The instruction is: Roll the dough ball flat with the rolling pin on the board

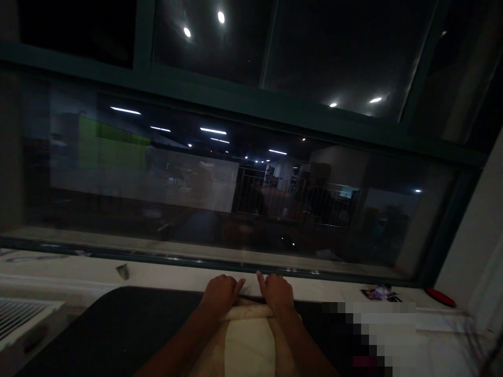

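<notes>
A cream, cloth-like piece point(250, 345) with a paler panel down its middle lies before me on a black surface point(153, 319). My left hand point(222, 294) is closed at the far left corner of this piece, its fingers curled down out of sight and its thumb pointing inward. At the far right corner my right hand point(278, 294) is closed too, with the thumb raised. Between the two hands the far edge of the piece looks folded or rolled. What kind of article it is, I cannot tell.
Beyond the black surface runs a white window sill point(173, 275) under a dark window point(188, 220). A small cup-like object point(122, 271) stands on the sill. Further right lie a colourful packet point(379, 292) and a red oval object point(440, 298). A slatted white unit point(23, 317) is at left.
</notes>
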A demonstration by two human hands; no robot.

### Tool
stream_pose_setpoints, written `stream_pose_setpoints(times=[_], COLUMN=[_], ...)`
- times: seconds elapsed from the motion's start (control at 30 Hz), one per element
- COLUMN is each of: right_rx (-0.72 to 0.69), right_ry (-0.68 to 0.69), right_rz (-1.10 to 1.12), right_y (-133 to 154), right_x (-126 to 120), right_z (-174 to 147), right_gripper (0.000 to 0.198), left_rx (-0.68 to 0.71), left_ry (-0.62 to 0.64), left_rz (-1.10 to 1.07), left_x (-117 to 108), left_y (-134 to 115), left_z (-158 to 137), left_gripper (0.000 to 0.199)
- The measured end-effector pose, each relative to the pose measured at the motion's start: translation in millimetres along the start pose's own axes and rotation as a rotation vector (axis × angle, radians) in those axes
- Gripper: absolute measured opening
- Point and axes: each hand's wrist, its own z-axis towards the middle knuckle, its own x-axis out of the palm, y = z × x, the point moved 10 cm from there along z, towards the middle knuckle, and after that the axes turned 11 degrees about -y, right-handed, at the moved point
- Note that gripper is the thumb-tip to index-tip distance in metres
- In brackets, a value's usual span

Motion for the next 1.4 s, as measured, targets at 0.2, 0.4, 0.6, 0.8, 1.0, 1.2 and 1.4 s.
stream_pose_setpoints(times=[0.2, 0.4, 0.6, 0.8, 1.0, 1.2, 1.4], right_rx=[-0.056, -0.149, -0.221, -0.197, -0.197, -0.256, -0.263], right_ry=[0.048, 0.095, 0.083, 0.009, -0.032, -0.106, -0.169], right_rz=[0.012, 0.006, 0.027, 0.064, 0.127, 0.207, 0.201], right_y=[5.8, 3.3, 4.1, 1.7, -8.2, -7.4, -1.3], right_x=[8.5, 8.3, -14.0, -46.6, -58.0, -88.4, -116.8], right_z=[1.6, -28.2, -66.6, -110.6, -155.8, -191.5, -216.0], right_gripper=[0.051, 0.034, 0.042, 0.049, 0.048, 0.044, 0.039], left_rx=[0.011, 0.015, 0.014, 0.03, 0.115, 0.203, 0.248], left_ry=[0.014, -0.009, -0.047, -0.068, -0.072, -0.019, -0.046], left_rz=[0.0, 0.005, -0.008, -0.04, -0.125, -0.185, -0.257], left_x=[1.1, -8.7, -23.9, -32.9, -49.0, -62.0, -75.9], left_y=[-1.1, -14.5, -29.7, -40.6, -50.3, -51.7, -48.9], left_z=[1.7, -26.4, -60.6, -94.7, -132.4, -165.3, -191.2], left_gripper=[0.06, 0.047, 0.044, 0.047, 0.047, 0.049, 0.046])
